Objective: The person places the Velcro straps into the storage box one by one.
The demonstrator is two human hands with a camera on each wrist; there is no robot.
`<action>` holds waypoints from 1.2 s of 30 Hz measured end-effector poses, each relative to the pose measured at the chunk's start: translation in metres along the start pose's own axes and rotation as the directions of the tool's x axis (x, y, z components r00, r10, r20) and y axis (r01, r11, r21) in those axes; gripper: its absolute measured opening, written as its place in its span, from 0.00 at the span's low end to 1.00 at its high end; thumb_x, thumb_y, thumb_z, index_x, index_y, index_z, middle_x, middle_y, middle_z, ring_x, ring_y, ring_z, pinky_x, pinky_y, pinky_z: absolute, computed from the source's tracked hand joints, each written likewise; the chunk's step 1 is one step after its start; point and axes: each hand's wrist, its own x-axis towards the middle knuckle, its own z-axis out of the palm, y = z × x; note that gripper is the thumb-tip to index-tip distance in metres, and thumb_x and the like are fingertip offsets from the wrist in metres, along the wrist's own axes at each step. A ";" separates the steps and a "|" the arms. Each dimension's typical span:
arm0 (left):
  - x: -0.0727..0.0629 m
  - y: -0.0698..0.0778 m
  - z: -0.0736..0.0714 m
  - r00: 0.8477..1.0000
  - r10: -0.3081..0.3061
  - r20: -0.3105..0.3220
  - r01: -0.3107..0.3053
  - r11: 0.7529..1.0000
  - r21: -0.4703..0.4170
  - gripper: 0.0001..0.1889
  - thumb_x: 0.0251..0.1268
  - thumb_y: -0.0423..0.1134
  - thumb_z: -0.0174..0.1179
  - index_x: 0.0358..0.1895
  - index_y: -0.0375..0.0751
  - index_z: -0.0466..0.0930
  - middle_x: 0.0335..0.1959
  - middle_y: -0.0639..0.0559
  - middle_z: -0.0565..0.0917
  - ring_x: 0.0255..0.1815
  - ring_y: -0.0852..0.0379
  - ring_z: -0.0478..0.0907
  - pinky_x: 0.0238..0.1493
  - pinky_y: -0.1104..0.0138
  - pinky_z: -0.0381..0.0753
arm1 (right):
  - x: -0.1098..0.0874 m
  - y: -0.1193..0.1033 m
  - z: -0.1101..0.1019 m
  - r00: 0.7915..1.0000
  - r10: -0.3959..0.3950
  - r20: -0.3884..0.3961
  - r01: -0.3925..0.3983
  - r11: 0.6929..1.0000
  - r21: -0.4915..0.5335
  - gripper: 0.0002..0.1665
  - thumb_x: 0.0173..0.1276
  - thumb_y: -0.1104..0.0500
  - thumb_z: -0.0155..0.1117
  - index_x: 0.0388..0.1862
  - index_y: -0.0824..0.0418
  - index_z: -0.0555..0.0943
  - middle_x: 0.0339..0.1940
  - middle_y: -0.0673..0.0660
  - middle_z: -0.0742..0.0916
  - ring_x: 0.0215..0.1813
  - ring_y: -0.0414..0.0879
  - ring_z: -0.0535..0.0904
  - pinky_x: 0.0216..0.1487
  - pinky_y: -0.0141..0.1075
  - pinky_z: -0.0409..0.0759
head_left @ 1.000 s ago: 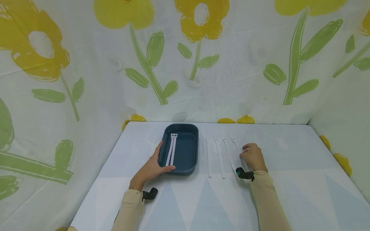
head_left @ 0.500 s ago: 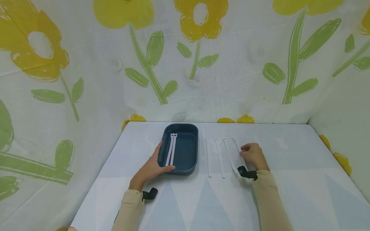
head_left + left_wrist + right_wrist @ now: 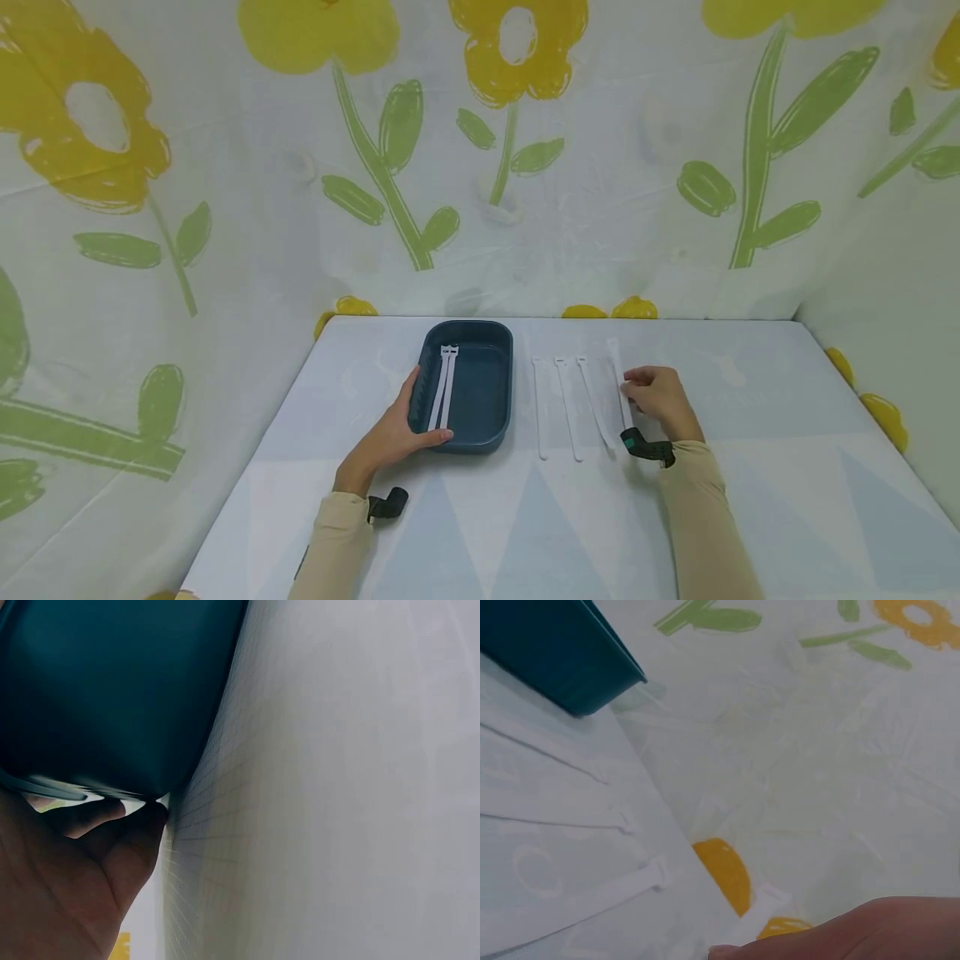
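My left hand (image 3: 392,429) grips the near left corner of a dark teal plastic bin (image 3: 512,375), thumb over the near rim and fingers along the side wall. Two white cable ties (image 3: 447,387) lie side by side inside it. To the right, my right hand (image 3: 662,398) pinches another white cable tie (image 3: 615,362), its slotted head pointing away from me. In the right wrist view, this tie's head (image 3: 769,900) shows beyond the fingers, above the table's far edge. Three more ties lie in a row between bin and right hand, including the nearest one (image 3: 592,396).
The white table (image 3: 750,500) has pale blue triangles printed on it. A flower-patterned sheet (image 3: 600,233) hangs behind and at both sides. Black wrist cameras, including the right one (image 3: 647,448), sit on both wrists.
The right-hand tie has come up from the table, its head now farther back and its strap flatter to view. The right hand has shifted slightly right and away from me; the left stays on the bin.
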 end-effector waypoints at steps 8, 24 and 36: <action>0.000 0.002 -0.001 1.000 0.003 0.006 -0.003 1.000 -0.002 0.68 0.52 0.65 0.75 0.85 0.64 0.29 0.88 0.46 0.42 0.86 0.37 0.48 0.79 0.34 0.56 | 0.000 -0.004 -0.002 1.000 0.027 0.011 -0.028 0.998 0.058 0.24 0.77 0.58 0.61 0.66 0.68 0.77 0.58 0.68 0.83 0.50 0.53 0.82 0.51 0.37 0.85; 0.002 0.004 -0.005 1.000 -0.018 0.019 0.018 1.000 -0.005 0.68 0.52 0.65 0.75 0.85 0.65 0.28 0.88 0.46 0.42 0.86 0.37 0.48 0.80 0.34 0.56 | 0.000 -0.013 -0.003 0.999 0.034 0.017 -0.036 0.991 0.128 0.26 0.78 0.54 0.60 0.69 0.66 0.76 0.63 0.68 0.83 0.53 0.53 0.84 0.59 0.43 0.86; 0.002 0.008 -0.007 0.999 -0.026 0.027 0.027 1.000 -0.012 0.68 0.52 0.64 0.75 0.85 0.64 0.28 0.88 0.46 0.42 0.86 0.37 0.48 0.80 0.34 0.56 | -0.003 -0.018 -0.005 1.000 -0.003 0.031 -0.002 0.986 0.164 0.27 0.79 0.53 0.60 0.70 0.67 0.75 0.65 0.68 0.83 0.53 0.50 0.84 0.59 0.40 0.87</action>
